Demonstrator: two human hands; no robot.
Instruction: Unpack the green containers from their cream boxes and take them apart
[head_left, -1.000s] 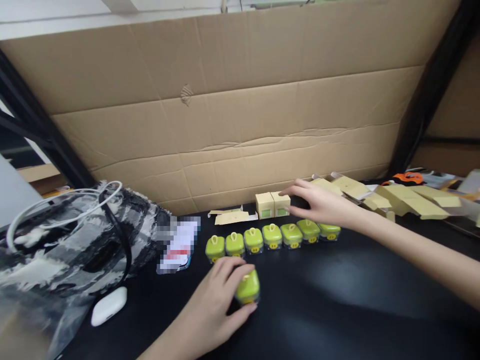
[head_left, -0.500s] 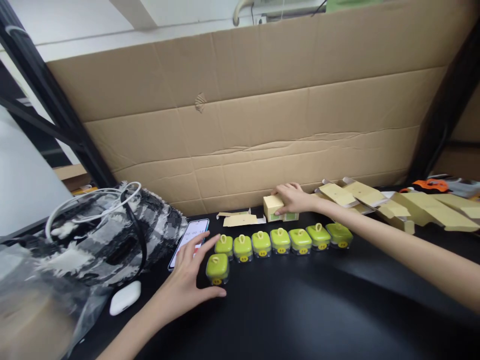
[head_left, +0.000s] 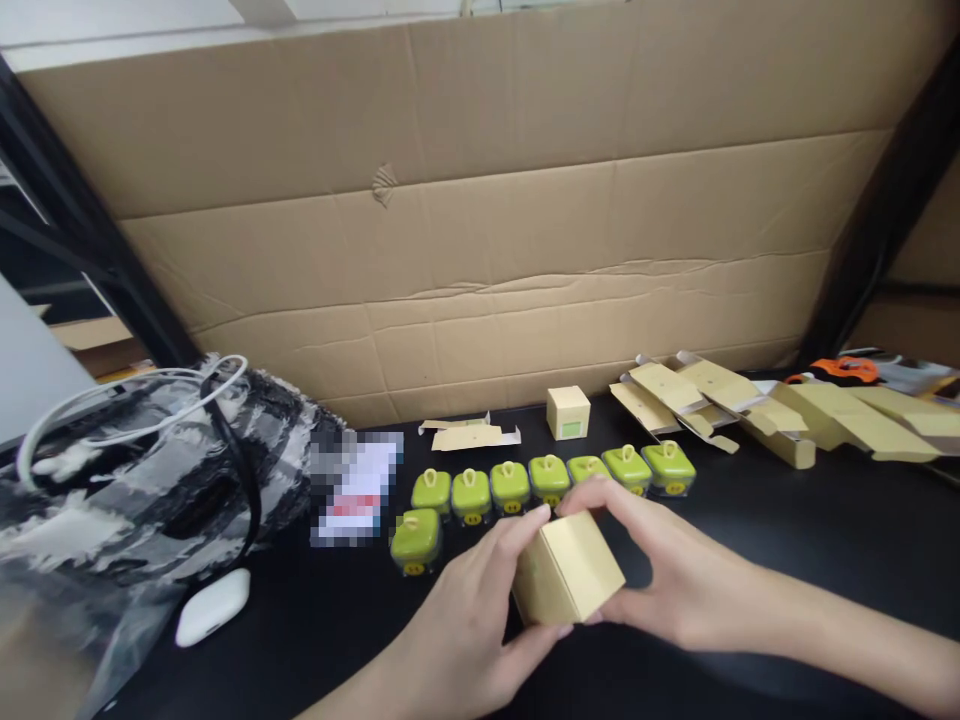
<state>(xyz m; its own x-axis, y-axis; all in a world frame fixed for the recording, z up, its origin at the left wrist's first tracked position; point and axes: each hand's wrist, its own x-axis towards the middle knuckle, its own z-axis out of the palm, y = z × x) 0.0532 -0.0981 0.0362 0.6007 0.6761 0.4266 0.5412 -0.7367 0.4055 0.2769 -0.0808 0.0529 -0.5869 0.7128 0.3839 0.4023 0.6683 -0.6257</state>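
Observation:
Both hands hold one small tan cardboard box [head_left: 568,568] low in the middle of the black table. My left hand [head_left: 471,618] grips its left side, thumb under and fingers over the top. My right hand [head_left: 661,572] wraps its right side. Behind the box runs a row of several green-lidded little containers [head_left: 550,477]. One more green container [head_left: 415,540] stands alone in front of the row's left end. A second small tan box [head_left: 568,411] sits by the cardboard wall.
A black-and-white fuzzy bag [head_left: 150,470] with a white cable lies at left, a white earbud case [head_left: 213,606] in front of it, a phone [head_left: 356,490] beside it. Flattened tan cartons [head_left: 757,405] pile at right. A large cardboard sheet [head_left: 480,220] backs the table.
My right hand carried one tan box from the back wall to the front. My left hand let go of the lone green container and came over to grip the box.

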